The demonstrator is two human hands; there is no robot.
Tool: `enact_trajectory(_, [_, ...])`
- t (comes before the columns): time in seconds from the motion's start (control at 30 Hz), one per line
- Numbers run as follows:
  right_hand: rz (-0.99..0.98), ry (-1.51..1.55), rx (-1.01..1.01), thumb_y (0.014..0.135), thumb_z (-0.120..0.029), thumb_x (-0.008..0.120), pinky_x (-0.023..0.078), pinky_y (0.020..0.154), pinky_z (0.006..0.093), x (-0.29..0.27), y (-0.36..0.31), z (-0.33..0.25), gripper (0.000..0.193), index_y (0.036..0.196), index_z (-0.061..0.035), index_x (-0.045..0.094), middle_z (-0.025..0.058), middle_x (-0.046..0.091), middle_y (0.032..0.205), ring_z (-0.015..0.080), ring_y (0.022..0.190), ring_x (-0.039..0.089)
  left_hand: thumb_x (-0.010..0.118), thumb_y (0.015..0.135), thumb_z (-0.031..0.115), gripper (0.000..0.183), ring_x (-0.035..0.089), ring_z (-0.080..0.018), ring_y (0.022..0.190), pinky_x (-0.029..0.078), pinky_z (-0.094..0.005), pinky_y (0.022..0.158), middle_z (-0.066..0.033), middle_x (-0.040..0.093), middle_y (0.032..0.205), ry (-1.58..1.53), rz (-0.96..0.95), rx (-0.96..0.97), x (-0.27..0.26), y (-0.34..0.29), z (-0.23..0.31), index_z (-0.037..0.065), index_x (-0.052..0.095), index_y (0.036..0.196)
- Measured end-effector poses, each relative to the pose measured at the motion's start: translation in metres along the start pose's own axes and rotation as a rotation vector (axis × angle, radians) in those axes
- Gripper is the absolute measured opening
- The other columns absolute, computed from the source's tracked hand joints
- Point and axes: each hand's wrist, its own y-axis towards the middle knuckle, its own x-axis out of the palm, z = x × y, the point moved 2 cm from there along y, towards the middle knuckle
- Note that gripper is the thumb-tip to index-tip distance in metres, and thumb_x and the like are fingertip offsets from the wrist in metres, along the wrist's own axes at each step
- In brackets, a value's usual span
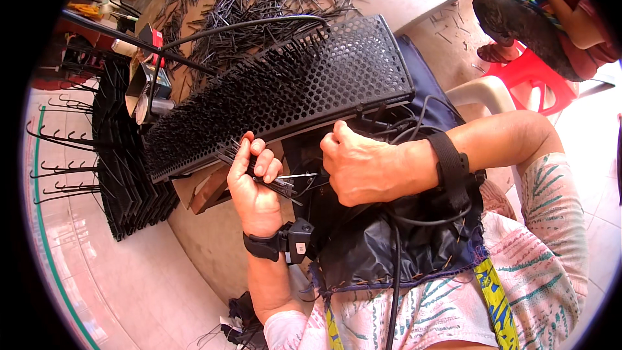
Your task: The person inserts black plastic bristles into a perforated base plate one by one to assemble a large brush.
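My left hand (253,178) is curled round a small bundle of thin black strips (283,187), whose ends stick out on both sides of the fingers. Facing it, my right hand (366,165) is closed in a fist, knuckles up. A thin silver metal tool (301,175) runs from the right fist to the strips; its exact kind is hard to make out. Just beyond both hands slopes a black perforated panel (350,68). Its left part bristles with black strips standing in the holes, while bare holes show on the right.
Loose black strips (259,19) lie heaped on the table (414,10) behind the panel. Stacked black racks with hooks (120,155) stand at the left. A dark apron (363,246) covers my lap, with a black cable (396,272) across it. Another person sits near a red stool (534,78).
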Motion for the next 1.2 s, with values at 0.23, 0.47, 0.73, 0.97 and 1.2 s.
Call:
enact_trajectory(0.23, [-0.164, 0.581, 0.121, 0.055, -0.012, 0.059, 0.041, 0.064, 0.0382, 0.04, -0.011, 0.009, 0.014, 0.067, -0.0035, 0.058, 0.0104, 0.054, 0.08, 0.026, 0.079, 0.051, 0.046, 0.086, 0.01, 0.009, 0.034, -0.0063, 0.046, 0.028, -0.0193, 0.038, -0.002, 0.045, 0.07, -0.117, -0.002, -0.046, 0.005, 0.001, -0.007, 0.003, 0.048, 0.09])
enact_trajectory(0.47, [-0.03, 0.917, 0.18, 0.066, -0.007, 0.056, 0.042, 0.062, 0.0349, 0.041, -0.02, 0.024, 0.006, 0.068, -0.0015, 0.055, 0.0097, 0.054, 0.073, 0.0284, 0.072, 0.052, 0.044, 0.087, 0.01, 0.01, 0.034, -0.0067, 0.046, 0.029, -0.0188, 0.036, -0.0027, 0.043, 0.068, -0.184, -0.041, 0.053, 0.009, -0.003, 0.005, 0.001, 0.048, 0.091])
enact_trajectory(0.73, [0.486, 1.758, 0.915, 0.088, -0.015, 0.044, 0.049, 0.062, 0.0261, 0.008, -0.011, 0.033, 0.023, 0.078, 0.0037, 0.053, 0.0099, 0.06, 0.075, 0.0146, 0.068, 0.059, 0.042, 0.088, 0.011, 0.014, 0.032, -0.0071, 0.045, 0.026, -0.0193, 0.037, -0.0021, 0.043, 0.067, -0.373, -0.213, -0.197, 0.047, -0.002, -0.01, 0.001, 0.05, 0.091])
enact_trajectory(0.97, [0.78, 2.057, 1.019, 0.086, -0.012, 0.045, 0.047, 0.067, 0.0256, 0.04, -0.003, 0.018, 0.012, 0.081, -0.0018, 0.048, 0.0066, 0.055, 0.08, 0.0133, 0.075, 0.056, 0.045, 0.087, 0.017, 0.014, 0.038, -0.0099, 0.049, 0.032, -0.0226, 0.043, -0.0033, 0.046, 0.069, -0.161, -0.262, -0.018, 0.068, 0.014, -0.034, 0.005, 0.049, 0.093])
enact_trajectory(1.2, [0.939, 2.196, 1.301, 0.083, -0.009, 0.047, 0.044, 0.062, 0.0259, 0.043, -0.001, 0.015, 0.007, 0.077, -0.0046, 0.048, 0.0035, 0.052, 0.075, 0.0123, 0.067, 0.052, 0.048, 0.085, 0.008, 0.015, 0.047, -0.0147, 0.054, 0.042, -0.0273, 0.052, -0.0068, 0.049, 0.07, -0.009, -0.231, 0.286, 0.079, 0.008, -0.066, 0.001, 0.045, 0.097])
